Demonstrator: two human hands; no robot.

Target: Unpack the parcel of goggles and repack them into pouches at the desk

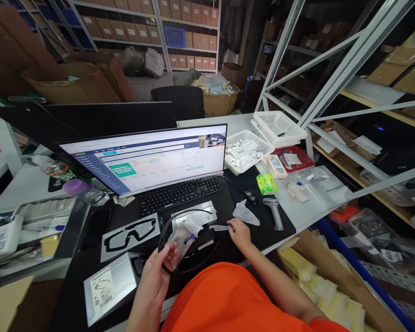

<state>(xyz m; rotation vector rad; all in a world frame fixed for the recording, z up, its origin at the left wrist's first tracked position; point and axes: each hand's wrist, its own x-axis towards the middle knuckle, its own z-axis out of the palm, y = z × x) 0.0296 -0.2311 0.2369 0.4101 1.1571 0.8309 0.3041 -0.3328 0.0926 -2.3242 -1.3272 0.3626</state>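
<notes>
My left hand [161, 267] is closed round the lower end of a thin, curved black band [166, 226], whose exact kind I cannot make out. A crumpled translucent white wrapping [190, 226] with a blue tie hangs beside that band, close to my fingertips. At the end of a pale strip [219, 228], my right hand [240, 234] has its fingers pinched together. Beneath both hands is a dark object [200, 249], partly hidden. A silver box [110, 288] with a label lies left of my left hand, and a card with a black goggle-shaped frame [129, 237] lies behind it.
A monitor [152, 157], keyboard [180, 193] and mouse [251, 196] stand behind the hands. To the right are a barcode scanner [274, 214], a green packet [266, 183] and white baskets [247, 150]. An open carton [318, 272] of yellowish packets sits below the desk edge.
</notes>
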